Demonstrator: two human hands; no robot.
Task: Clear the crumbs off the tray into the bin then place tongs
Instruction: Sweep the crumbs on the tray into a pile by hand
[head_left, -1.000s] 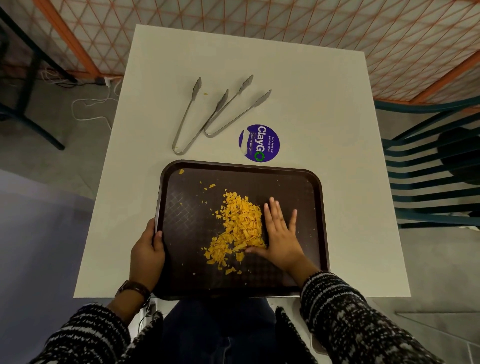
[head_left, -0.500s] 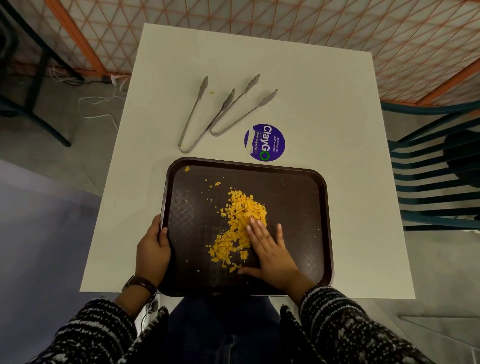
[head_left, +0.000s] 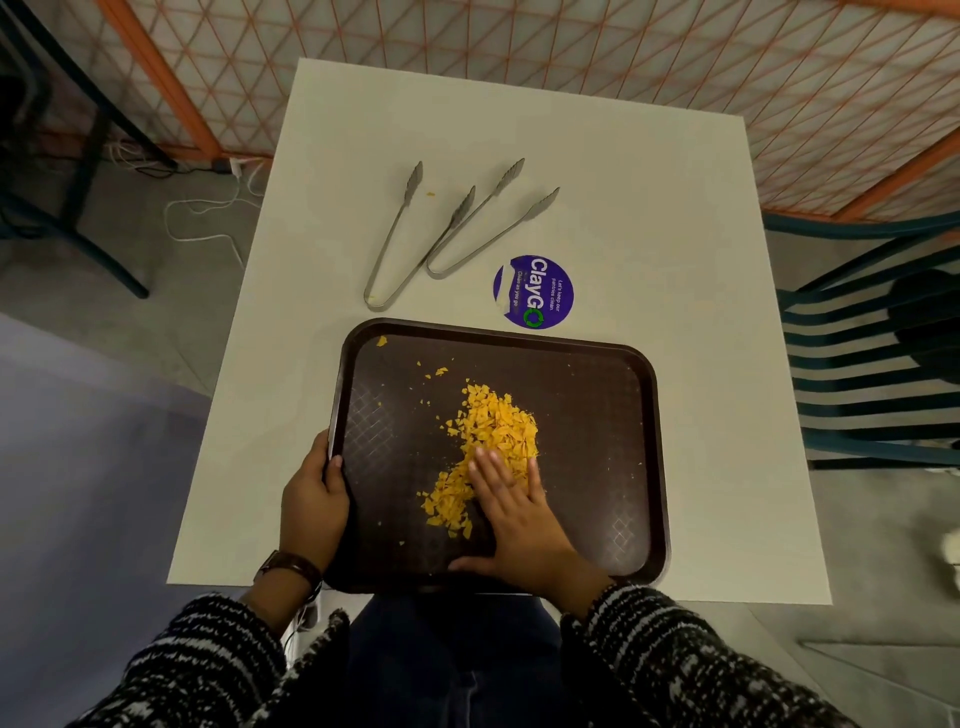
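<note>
- The dark tray (head_left: 597, 415) overhangs the white worktop's (head_left: 649, 218) near edge, with bare worktop to its right.
- The left hand (head_left: 311, 506) has its fingers closed on the tray's left rim; the right hand (head_left: 519, 512) lies flat, fingers spread, on the orange crumbs (head_left: 493, 426) mid-tray.
- Two tongs (head_left: 415, 234) lie beyond the tray.
- A purple sticker (head_left: 534, 292) reads "ClayGO".

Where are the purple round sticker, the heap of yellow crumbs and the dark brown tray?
Purple round sticker (head_left: 533, 291), head view: its middle.
Heap of yellow crumbs (head_left: 496, 423), head view: the thick upper part.
Dark brown plastic tray (head_left: 597, 415), head view: bare floor, right side.
</note>
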